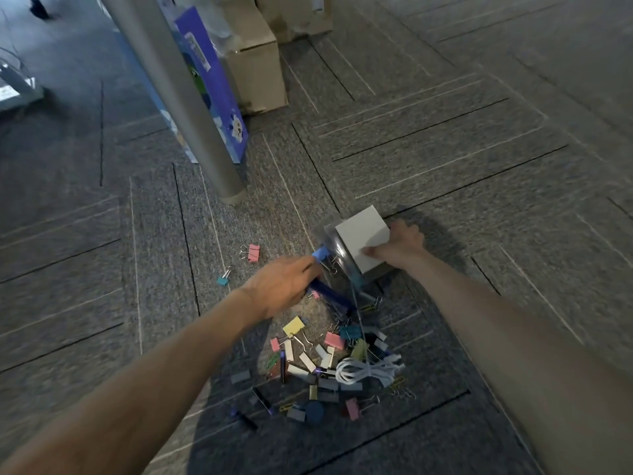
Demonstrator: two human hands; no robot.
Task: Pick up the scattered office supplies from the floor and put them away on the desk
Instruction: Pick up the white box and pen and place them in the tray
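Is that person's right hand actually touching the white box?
Touching. The head view shows the right hand gripping the white box, thumb on its face.

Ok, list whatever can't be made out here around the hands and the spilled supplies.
- Head view: the left hand hides its own fingertips, so its hold on the blue clip is unclear.
- The right hand grips the white box, which hides its fingers.
- The desk's top lies beyond the top edge; only a metal leg shows.
- Small pieces in the pile are blurred and shadowed.
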